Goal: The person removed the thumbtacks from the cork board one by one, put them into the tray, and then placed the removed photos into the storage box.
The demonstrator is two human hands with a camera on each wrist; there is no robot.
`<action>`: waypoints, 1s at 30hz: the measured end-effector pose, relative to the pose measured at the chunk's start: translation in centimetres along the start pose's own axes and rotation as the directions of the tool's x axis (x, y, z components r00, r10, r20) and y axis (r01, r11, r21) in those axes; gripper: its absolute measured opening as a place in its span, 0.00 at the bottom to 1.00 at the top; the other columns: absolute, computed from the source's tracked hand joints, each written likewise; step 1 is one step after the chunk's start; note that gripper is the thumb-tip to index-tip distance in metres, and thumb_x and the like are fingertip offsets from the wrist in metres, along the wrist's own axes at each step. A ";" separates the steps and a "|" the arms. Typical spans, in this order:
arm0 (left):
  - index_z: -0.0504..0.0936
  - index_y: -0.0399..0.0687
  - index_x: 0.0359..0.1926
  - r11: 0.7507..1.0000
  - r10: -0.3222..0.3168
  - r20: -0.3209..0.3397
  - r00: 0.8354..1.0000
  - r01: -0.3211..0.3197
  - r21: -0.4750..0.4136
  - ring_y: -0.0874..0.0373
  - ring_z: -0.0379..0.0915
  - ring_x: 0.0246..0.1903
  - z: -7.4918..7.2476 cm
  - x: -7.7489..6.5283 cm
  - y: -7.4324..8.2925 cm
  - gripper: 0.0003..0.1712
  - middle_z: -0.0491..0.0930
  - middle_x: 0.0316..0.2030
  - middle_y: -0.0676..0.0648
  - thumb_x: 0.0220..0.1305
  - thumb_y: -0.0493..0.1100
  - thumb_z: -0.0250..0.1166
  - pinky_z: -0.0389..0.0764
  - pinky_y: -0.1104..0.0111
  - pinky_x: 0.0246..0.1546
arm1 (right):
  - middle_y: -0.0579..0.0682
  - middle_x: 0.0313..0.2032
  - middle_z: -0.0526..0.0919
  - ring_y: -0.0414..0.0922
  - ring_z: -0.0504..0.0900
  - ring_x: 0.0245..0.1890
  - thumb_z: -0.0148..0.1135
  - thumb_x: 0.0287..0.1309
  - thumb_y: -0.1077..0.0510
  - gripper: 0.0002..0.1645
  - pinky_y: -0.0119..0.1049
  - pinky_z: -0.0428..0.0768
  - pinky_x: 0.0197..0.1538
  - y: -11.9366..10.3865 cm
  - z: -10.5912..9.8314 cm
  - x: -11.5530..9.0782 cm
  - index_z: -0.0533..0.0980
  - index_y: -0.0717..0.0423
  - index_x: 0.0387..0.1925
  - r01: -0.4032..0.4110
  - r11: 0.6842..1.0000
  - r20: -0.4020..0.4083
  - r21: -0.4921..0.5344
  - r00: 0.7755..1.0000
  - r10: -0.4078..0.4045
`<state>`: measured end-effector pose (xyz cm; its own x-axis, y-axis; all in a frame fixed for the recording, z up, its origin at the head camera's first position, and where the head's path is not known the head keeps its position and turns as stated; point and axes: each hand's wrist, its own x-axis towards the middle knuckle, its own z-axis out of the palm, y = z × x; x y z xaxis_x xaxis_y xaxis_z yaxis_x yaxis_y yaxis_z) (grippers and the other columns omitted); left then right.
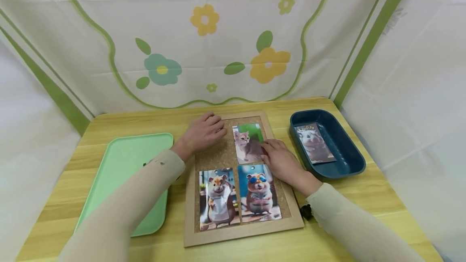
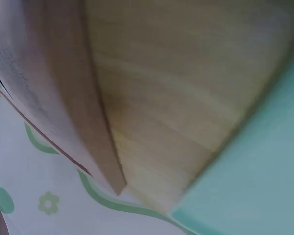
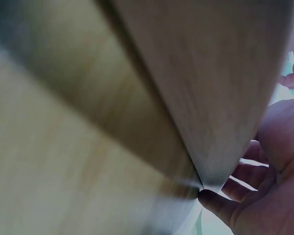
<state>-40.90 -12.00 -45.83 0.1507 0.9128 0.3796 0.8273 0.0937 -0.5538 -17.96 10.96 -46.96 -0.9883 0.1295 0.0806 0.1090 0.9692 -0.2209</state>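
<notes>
A cork board (image 1: pixel 214 155) in a light wooden frame lies on the table. Over its upper left part rests my left hand (image 1: pixel 204 133), fingers bent to the right and their tips hidden. The left wrist view mostly misses that hand. My right hand (image 1: pixel 282 161) lies across the frame's right side, fingertips at the edge of a cat photo (image 1: pixel 247 144); in the right wrist view, one digit of the hand (image 3: pixel 269 191) meets the frame (image 3: pixel 201 98). Below are two hamster photos, one with a white top (image 1: pixel 219 201) and one with blue sunglasses (image 1: pixel 259 193), each with a pin at its top.
A light green tray (image 1: pixel 120 173) stands to the left, partly behind my left sleeve. At the right, a dark blue basin (image 1: pixel 344 155) holds another hamster photo (image 1: pixel 314 144). A small black object (image 1: pixel 306 212) lies by my right cuff. A flowered curtain (image 1: pixel 233 23) hangs behind the table.
</notes>
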 end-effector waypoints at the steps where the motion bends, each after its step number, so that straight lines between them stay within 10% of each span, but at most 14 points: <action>1: 0.81 0.47 0.48 1.000 -0.006 0.011 1.000 0.006 0.009 0.48 0.74 0.52 -0.1 -0.3 0.0 0.03 0.84 0.49 0.48 0.78 0.37 0.63 0.74 0.55 0.60 | 0.64 0.71 0.75 0.63 0.69 0.73 0.60 0.77 0.52 0.28 0.58 0.70 0.74 0.0 0.0 0.0 0.74 0.64 0.70 -0.001 1.000 0.001 0.001 1.000 0.001; 30: 0.83 0.45 0.46 0.979 -0.184 0.124 0.975 0.194 -0.069 0.46 0.76 0.53 -3.5 -8.7 -0.4 0.08 0.84 0.46 0.46 0.71 0.42 0.71 0.75 0.51 0.63 | 0.65 0.72 0.73 0.64 0.67 0.74 0.58 0.79 0.52 0.29 0.60 0.69 0.74 0.5 -0.5 -0.1 0.73 0.65 0.72 0.008 1.000 0.020 0.016 1.000 -0.008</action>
<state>-40.66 -21.38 -46.34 -0.0726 0.9219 0.3805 0.8762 0.2413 -0.4173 -17.72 11.56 -46.56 -0.9911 0.1176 0.0628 0.0998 0.9666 -0.2362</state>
